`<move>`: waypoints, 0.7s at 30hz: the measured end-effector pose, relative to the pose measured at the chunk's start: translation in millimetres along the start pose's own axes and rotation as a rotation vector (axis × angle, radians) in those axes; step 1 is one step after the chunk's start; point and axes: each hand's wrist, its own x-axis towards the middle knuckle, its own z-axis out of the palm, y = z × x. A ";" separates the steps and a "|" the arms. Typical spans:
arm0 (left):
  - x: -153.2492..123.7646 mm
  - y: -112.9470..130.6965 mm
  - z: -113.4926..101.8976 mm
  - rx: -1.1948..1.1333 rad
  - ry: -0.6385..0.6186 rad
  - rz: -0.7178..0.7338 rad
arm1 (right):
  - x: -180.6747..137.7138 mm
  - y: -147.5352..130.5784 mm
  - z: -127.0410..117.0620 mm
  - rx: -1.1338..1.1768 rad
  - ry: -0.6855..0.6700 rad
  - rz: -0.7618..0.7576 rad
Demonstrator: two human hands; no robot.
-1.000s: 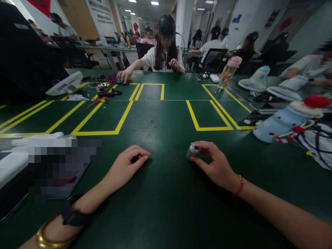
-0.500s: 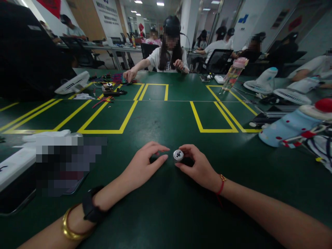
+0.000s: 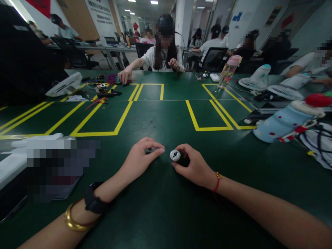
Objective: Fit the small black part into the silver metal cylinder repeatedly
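My right hand (image 3: 194, 165) holds a small silver metal cylinder (image 3: 175, 156) that looks like a little electric motor, with thumb and fingers on either side of it. Its round top face has dark holes and points up towards me. Just left of it is my left hand (image 3: 138, 157), apart from the cylinder. Thumb and forefinger there meet in a pinch; a tiny dark speck shows at the tips, too small to name. Both hands are low over the green table (image 3: 155, 214).
A blue bottle with a red cap (image 3: 280, 122) and cables stand at the right. Left are a white object (image 3: 15, 169) and a blurred dark object. Across the table a co-worker's hand (image 3: 125, 75) reaches to loose wires (image 3: 111, 79). A pink-lidded bottle (image 3: 228, 72) stands far right.
My left thumb and forefinger, apart before, have come together in a pinch. My right hand still holds the cylinder. The whole view has shifted slightly, with things appearing further left.
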 end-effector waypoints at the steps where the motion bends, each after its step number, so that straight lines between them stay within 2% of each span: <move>1: -0.5 -4.0 2.8 0.032 -0.038 0.002 | -0.5 -0.1 -1.1 -0.021 0.004 -0.004; 3: -1.7 -9.4 10.3 0.124 -0.088 0.019 | -1.4 0.5 -2.9 -0.054 0.009 -0.017; 8: -3.5 -11.4 23.2 0.291 -0.123 0.037 | -2.2 2.0 -3.0 -0.079 -0.023 -0.080; 11: -4.1 -10.4 19.1 0.241 -0.140 0.035 | -2.0 1.3 -6.3 -0.071 -0.022 -0.056; 13: -6.6 -11.4 10.6 0.143 -0.138 0.031 | -2.4 3.5 -16.7 -0.085 0.003 -0.007; 16: -14.8 -17.9 -9.1 0.033 -0.090 -0.021 | -6.6 18.5 -49.7 -0.179 0.129 0.081; 21: -29.9 -36.7 -37.4 0.055 0.004 -0.194 | -34.0 70.3 -130.2 -0.487 0.430 0.337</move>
